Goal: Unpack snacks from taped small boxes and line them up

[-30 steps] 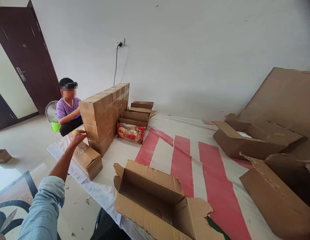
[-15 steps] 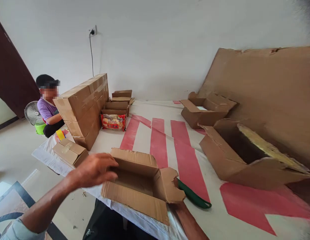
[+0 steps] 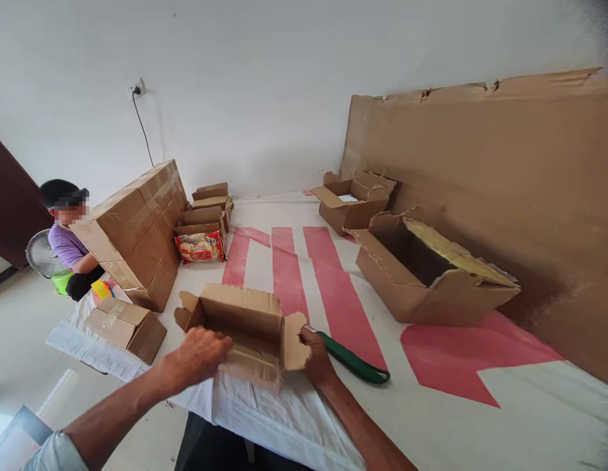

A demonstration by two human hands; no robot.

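Note:
An open cardboard box (image 3: 242, 304) lies at the table's near edge, its flaps spread and no contents visible inside. My left hand (image 3: 199, 353) is closed at its near left corner, fingers curled over the edge. At the right end, my right hand (image 3: 316, 356) grips the end flap between thumb and fingers. The near flap (image 3: 255, 376) hangs outward and is blurred. Just beyond my right hand, a green-handled tool (image 3: 355, 360) rests on the table; its other end is mostly hidden.
Stacked sealed boxes (image 3: 132, 229) stand at left, beside a smaller closed box (image 3: 125, 324). Behind are open boxes (image 3: 206, 212) and a red food packet (image 3: 201, 247). Two open boxes (image 3: 406, 281) stand right, before a large cardboard sheet (image 3: 480, 176). A person (image 3: 68, 242) sits far left.
My left hand has come down onto the box's near corner. My right hand, earlier mostly hidden behind the end flap, now shows gripping it. The near flap has tilted downward, and the view has shifted.

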